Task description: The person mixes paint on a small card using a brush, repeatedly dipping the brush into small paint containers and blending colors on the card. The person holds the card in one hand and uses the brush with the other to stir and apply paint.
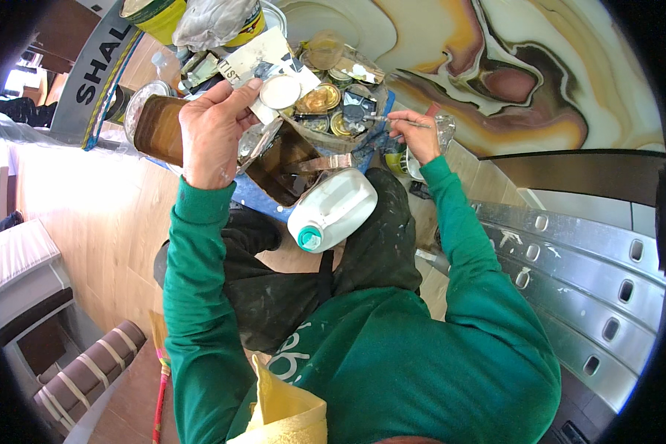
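left hand (214, 133) is half-curled at a pale disc (280, 92), hold unclear; right hand (419, 138) pinches a slim tool (408, 121), likely light, stiff, perhaps slick, best held mid-shaft.

We see a floor (100, 200) of pale wood, laid in long planks. Far off in the middle, a blue sheet (268, 200) lies on it, and we can't tell what it is made of. Only bits of the blue show, near and to the right, as lots of stuff sits on top. A tray (375, 135) full of small tins (338, 123) is on the far part. Just nearer, we spot an open square tin (281, 164), brown inside. A white jug (337, 207) is at the near edge, but we can't see what holds it up. Over to the left, a pale chair (26, 255) stands on the floor.
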Demonstrator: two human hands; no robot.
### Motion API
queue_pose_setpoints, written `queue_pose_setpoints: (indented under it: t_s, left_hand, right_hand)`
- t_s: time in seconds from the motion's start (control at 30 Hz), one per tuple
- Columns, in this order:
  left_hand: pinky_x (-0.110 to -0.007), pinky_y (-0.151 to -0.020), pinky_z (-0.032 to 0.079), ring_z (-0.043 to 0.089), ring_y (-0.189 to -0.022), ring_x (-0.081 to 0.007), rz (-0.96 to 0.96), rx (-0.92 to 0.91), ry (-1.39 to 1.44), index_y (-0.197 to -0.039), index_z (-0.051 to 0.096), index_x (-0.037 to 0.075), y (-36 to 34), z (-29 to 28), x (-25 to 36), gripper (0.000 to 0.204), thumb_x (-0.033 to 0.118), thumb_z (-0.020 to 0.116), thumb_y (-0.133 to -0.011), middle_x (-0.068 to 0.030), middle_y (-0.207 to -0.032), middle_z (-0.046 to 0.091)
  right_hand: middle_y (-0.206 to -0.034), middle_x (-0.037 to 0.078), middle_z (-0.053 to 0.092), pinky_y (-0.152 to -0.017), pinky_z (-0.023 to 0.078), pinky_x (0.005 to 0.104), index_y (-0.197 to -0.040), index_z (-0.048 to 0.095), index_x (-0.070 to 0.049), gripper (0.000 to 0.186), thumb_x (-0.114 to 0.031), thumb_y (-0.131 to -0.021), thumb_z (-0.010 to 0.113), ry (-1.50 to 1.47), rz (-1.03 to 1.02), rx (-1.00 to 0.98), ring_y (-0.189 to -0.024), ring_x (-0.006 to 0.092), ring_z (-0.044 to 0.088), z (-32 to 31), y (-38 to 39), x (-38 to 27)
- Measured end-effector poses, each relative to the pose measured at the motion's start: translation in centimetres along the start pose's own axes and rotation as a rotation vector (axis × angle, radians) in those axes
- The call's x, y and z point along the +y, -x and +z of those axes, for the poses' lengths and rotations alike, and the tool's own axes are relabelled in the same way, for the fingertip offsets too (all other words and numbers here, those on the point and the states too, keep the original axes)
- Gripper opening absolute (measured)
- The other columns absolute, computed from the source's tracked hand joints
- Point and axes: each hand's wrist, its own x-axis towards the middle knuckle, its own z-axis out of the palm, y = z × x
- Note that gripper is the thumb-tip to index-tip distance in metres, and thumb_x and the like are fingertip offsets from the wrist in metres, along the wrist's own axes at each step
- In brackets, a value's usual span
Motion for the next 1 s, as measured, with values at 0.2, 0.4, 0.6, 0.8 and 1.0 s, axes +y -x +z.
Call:
queue_pose_setpoints:
  t_s: [0.2,0.4,0.6,0.8,1.0]
  left_hand:
    - [-0.028,-0.074,0.049,0.065,-0.085,-0.0171,-0.031,0.02,0.016,-0.102,0.062,-0.007,-0.1,0.4,-0.1,0.015,0.0,0.062,-0.088,-0.01,-0.094,0.067]
    - [-0.03,-0.08,0.05,0.063,-0.089,-0.0166,-0.01,-0.046,0.044,-0.106,0.06,-0.006,0.3,1.0,-0.1,0.019,0.002,0.063,-0.089,-0.0097,-0.1,0.066]
    - [-0.029,-0.08,0.05,0.064,-0.092,-0.0174,-0.025,-0.074,0.024,-0.108,0.059,-0.006,0.6,1.4,-0.4,0.02,0.002,0.062,-0.09,-0.011,-0.103,0.066]
    - [-0.028,-0.078,0.05,0.064,-0.089,-0.017,-0.028,-0.098,0.01,-0.112,0.057,-0.008,0.7,1.2,-0.9,0.025,0.002,0.061,-0.09,-0.0111,-0.103,0.066]
    - [-0.024,-0.067,0.049,0.064,-0.08,-0.0125,-0.012,-0.044,-0.073,-0.095,0.064,-0.003,1.2,0.8,-0.7,0.01,0.004,0.063,-0.088,-0.0068,-0.092,0.067]
  right_hand:
    - [-0.082,0.005,0.069,-0.059,0.047,0.0225,-0.1,0.07,-0.001,0.02,-0.014,-0.087,0.063,-0.042,0.011,0.094,-0.069,0.011,0.065,-2.4,3.0,-1.6]
    - [-0.077,0.012,0.069,-0.06,0.051,0.0279,-0.083,0.066,0.001,0.042,-0.036,-0.096,0.053,-0.378,-0.07,0.385,-0.067,0.0177,0.067,-9.5,8.0,-4.7]
    - [-0.068,0.008,0.064,-0.052,0.048,0.028,-0.09,0.067,0.0,0.041,-0.037,-0.096,0.051,-0.042,0.15,0.284,-0.06,0.017,0.063,-12.1,9.5,-2.3]
    - [-0.074,0.015,0.07,-0.041,0.042,0.0319,-0.093,0.069,0.001,0.025,-0.014,-0.084,0.05,0.143,0.479,0.06,-0.043,0.0184,0.054,-8.5,3.5,7.0]
    - [-0.063,0.019,0.065,-0.039,0.042,0.0373,-0.084,0.065,0.007,0.024,-0.01,-0.081,0.049,0.858,0.347,-0.381,-0.046,0.0223,0.061,-6.7,-3.3,11.5]
